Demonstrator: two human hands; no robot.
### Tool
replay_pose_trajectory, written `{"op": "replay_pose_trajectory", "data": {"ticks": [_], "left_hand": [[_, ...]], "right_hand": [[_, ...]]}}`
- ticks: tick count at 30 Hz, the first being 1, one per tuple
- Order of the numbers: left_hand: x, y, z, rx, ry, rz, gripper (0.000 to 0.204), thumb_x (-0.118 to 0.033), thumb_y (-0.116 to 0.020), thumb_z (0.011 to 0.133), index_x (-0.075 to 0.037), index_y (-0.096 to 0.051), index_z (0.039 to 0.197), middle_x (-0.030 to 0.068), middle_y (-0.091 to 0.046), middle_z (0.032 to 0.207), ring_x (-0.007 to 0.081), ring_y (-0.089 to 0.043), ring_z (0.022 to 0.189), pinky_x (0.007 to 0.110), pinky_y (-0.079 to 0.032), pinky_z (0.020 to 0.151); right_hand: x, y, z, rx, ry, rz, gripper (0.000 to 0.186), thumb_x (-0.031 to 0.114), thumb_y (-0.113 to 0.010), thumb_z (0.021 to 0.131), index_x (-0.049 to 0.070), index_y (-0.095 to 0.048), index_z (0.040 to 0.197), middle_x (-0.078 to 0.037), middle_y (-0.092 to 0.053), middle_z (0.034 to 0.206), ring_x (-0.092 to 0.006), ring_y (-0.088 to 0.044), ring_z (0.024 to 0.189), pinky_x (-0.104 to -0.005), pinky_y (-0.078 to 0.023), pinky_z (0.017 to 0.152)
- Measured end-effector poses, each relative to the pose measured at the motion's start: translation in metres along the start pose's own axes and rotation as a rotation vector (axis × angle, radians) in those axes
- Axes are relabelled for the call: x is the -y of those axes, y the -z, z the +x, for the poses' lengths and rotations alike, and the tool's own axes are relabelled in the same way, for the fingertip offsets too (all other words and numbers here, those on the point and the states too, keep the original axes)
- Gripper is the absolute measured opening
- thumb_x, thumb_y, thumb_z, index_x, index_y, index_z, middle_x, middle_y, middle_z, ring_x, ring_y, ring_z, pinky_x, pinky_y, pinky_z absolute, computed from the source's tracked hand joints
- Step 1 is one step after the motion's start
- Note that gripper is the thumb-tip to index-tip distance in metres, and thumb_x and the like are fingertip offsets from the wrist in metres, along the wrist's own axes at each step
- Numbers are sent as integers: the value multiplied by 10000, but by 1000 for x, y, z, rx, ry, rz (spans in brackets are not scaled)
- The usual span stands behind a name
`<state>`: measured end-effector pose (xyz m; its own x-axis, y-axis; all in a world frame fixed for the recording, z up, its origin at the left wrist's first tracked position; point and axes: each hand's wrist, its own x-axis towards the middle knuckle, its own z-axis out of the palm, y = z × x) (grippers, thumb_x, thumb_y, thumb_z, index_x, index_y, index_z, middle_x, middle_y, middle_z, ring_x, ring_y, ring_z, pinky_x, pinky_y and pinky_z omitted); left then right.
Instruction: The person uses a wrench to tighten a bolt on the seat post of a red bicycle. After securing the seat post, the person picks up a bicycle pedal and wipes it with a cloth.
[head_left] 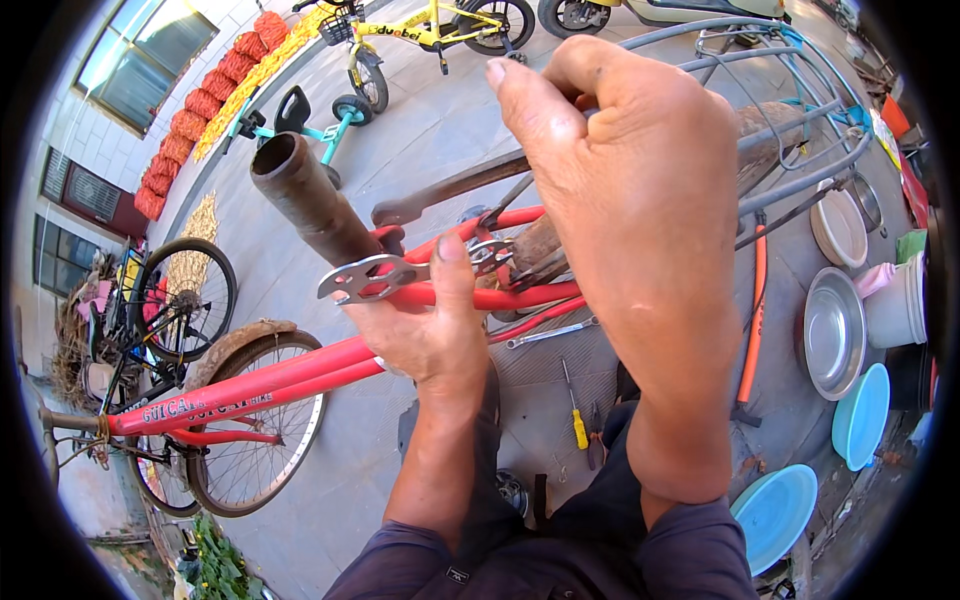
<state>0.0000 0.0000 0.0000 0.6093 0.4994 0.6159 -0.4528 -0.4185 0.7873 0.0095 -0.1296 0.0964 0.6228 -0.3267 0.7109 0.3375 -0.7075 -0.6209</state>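
My left hand grips a flat silver multi-hole wrench at the red bicycle frame, just below an upright rusty tube. My right hand is raised above the frame with its fingers curled; whatever is in them is hidden. A dark worn bar runs behind it, toward the grey wire rear rack. A small slotted metal piece sits on the frame beside my left thumb. Below, on the paving, lie a long spanner, a yellow screwdriver and pliers.
A black bicycle, teal tricycle, yellow small bicycle and scooter stand around. Red net sacks line the wall. An orange pump, steel basin, blue basins and buckets are at right.
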Motion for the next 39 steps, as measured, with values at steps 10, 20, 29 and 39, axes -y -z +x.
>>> {"op": "replay_pose_trajectory", "data": {"ticks": [10,20,29,39], "left_hand": [[4,-4,0,1,-13,-14,555,-332,-799,808,5,-510,1143,75,-576,966,138,-553,836,284,-463,775],[7,-1,-1,38,5,-4,540,-274,-806,805,11,-500,1146,80,-572,955,139,-563,809,290,-469,770],[4,-6,1,18,-41,-68,538,-221,-798,797,3,-497,1182,61,-563,945,127,-542,811,288,-450,783],[-1,5,1,104,29,42,476,-146,-793,792,23,-498,1125,96,-545,1015,181,-536,902,319,-442,819]], "right_hand": [[-6,3,2,141,68,-8,231,212,-695,838,15,-683,719,-151,-601,614,-301,-615,603,-389,-499,560],[-9,-13,0,-66,46,205,329,185,-712,897,-20,-581,675,-17,-385,517,-80,-334,500,-286,-298,447],[-5,-17,2,-127,28,257,367,196,-711,907,-14,-553,650,13,-389,518,-58,-321,512,-270,-276,439],[3,-25,-2,-110,4,286,331,286,-712,903,9,-641,738,10,-504,575,-41,-390,492,-220,-290,436]]}}
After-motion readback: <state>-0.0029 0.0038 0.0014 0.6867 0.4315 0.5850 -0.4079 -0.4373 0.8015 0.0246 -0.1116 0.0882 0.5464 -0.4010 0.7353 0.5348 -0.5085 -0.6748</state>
